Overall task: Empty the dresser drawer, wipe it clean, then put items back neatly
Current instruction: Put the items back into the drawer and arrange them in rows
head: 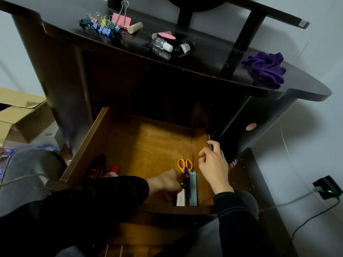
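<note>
The wooden drawer (148, 145) is pulled out below the dark dresser top (185, 60). Along its front right lie orange-handled scissors (185, 168), two light blue sticks (193, 190) and a white card (181, 199). At the front left sit a dark bottle (98, 166) and a white glue bottle with a red cap (113, 171). My left hand (167, 182) reaches into the drawer and pinches a small dark object beside the scissors. My right hand (213, 167) hovers at the drawer's right wall, fingers loosely curled, holding nothing.
On the dresser top lie several coloured binder clips (105, 25), a cork-like cylinder (135, 27), small bottles (163, 45), a pink-lidded compact (167, 36) and a purple cloth (265, 69). Cardboard boxes (22, 115) stand at left. A charger (326, 188) is plugged in at right.
</note>
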`<state>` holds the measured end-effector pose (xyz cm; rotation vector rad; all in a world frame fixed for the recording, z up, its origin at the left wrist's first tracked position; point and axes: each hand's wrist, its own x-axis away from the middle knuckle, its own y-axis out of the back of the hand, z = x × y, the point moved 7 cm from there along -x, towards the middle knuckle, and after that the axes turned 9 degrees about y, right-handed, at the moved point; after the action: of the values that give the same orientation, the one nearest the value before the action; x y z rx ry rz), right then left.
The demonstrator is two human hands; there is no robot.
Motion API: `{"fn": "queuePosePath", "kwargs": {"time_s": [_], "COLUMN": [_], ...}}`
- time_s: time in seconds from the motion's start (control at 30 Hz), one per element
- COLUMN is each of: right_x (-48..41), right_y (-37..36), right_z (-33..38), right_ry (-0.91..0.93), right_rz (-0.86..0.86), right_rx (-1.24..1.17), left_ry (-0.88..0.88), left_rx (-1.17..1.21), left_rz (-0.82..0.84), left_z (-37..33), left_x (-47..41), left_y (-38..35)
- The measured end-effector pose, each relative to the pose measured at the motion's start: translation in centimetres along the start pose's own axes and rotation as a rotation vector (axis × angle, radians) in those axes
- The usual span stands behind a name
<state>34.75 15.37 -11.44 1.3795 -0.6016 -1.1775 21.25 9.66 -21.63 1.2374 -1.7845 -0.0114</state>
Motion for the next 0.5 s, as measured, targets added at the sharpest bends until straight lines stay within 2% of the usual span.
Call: {"fn": "queuePosePath", "kwargs": {"time_s": [0.33, 0.5], "right_x": [-0.06, 0.02], "right_y": [-0.14, -0.12], "right_z": [-0.15, -0.17], "right_ry": [-0.002, 0.001], "right_rz": [0.001, -0.002], "right_rx": [0.001, -0.006], "left_ry": [-0.020, 0.010], "left_rx": [-0.037, 0.011], "left_rz": [0.016, 0.074], "left_z": [-0.04, 0.14], "left_x": [-0.49, -0.39], "left_y": [-0.27, -0.23]}}
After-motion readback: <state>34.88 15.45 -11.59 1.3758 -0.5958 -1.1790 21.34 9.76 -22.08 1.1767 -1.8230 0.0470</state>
